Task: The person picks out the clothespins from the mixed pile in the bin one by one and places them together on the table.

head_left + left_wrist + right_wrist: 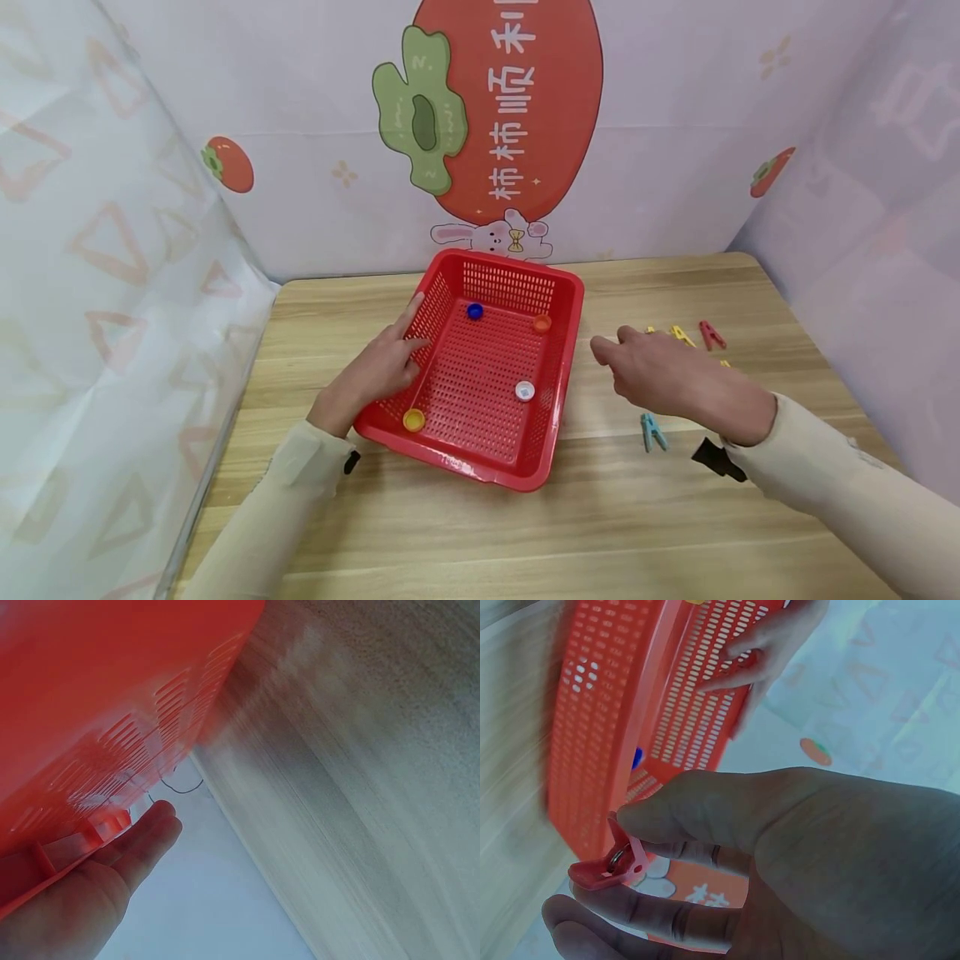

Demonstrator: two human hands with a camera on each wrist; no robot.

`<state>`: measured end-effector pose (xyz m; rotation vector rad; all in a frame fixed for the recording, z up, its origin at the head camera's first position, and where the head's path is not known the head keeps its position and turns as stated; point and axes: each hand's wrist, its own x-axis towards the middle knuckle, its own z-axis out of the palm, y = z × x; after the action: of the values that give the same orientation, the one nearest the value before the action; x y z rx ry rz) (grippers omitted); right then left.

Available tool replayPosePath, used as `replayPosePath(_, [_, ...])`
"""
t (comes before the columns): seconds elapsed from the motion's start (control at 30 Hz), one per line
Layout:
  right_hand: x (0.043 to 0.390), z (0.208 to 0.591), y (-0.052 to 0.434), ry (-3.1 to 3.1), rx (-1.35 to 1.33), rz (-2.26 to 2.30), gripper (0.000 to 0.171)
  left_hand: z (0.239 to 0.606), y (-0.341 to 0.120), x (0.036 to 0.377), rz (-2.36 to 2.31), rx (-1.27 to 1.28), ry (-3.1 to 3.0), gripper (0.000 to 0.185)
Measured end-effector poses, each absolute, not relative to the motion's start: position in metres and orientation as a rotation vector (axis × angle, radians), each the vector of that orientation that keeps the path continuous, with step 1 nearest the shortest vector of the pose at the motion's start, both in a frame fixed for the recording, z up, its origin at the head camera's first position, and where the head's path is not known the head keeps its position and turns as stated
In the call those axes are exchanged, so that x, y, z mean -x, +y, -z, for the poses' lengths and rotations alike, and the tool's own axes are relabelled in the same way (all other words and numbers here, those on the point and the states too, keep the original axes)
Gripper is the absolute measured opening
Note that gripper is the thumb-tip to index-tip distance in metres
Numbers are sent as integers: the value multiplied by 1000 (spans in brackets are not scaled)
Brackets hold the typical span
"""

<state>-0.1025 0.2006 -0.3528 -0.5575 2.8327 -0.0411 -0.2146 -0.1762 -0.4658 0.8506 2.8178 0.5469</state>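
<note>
Nearest, lower right of the head view: a blue clothespin point(653, 432) lies on the bench point(480, 517), long axis running roughly near-to-far, not yet picked up.

Just above it, the right hand point(660, 377) hovers right of the basket. The right wrist view shows thumb and forefinger pinching a red clothespin point(606, 864); long axis roughly level in that frame, free end toward frame left, i.e. toward the basket.

Centre: the red basket point(558, 367) sits tilted on the bench, long axis near-to-far. Inside are four bottle caps, yellow point(413, 419), white point(524, 391), blue point(475, 312), orange point(542, 323); no pins seen in it yet.

The left hand point(378, 371) rests on the basket's left wall, fingers fairly straight, index extended along the rim.

Farther right: yellow pins point(681, 335) and another red pin point(711, 335) on the bench. Judged early: one pin in hand, the rest left.
</note>
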Motion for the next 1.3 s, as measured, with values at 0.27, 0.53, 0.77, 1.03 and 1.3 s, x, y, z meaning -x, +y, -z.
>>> replayPosePath(0.27, [95,362,224,2853,559,51,24,465,-176,214,-539,-851,2816,52])
replayPosePath(0.53, [85,378,247,2916,550,72,21,464,-176,214,-525,-857,2824,52])
replayPosePath(0.77, [76,391,264,2951,601,120,20,463,-176,214,-519,-862,2822,52])
replayPosePath(1.03, [65,407,279,2979,609,138,23,463,-175,215,-516,-869,2827,52])
replayPosePath(1.3, [60,424,287,2982,644,130,29,464,-176,215,-516,-850,2822,52])
